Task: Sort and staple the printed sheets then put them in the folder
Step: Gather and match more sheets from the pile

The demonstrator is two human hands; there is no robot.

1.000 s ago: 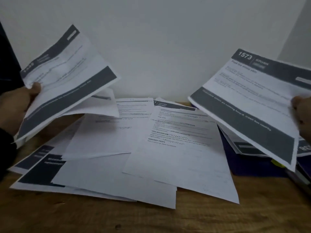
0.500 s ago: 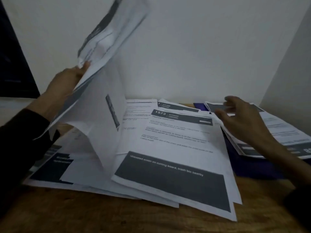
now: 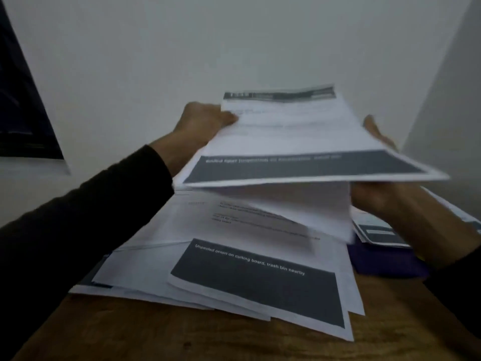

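Wooden desk (image 3: 156,334), pale wall behind. I see left hand (image 3: 205,118) and right hand (image 3: 385,194) now both gripping lifted sheets (image 3: 299,142); half second ago left held alone. Loose sheets (image 3: 234,269) beneath grip, purple folder (image 3: 385,264) under right wrist. Sorting ongoing.

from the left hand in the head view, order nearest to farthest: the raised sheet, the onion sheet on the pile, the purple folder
1. Raised sheet: the left hand grips its left edge, so they touch.
2. Onion sheet: on top of the pile, below the hand and nearer the camera.
3. Purple folder: on the table's right side, under the right forearm.
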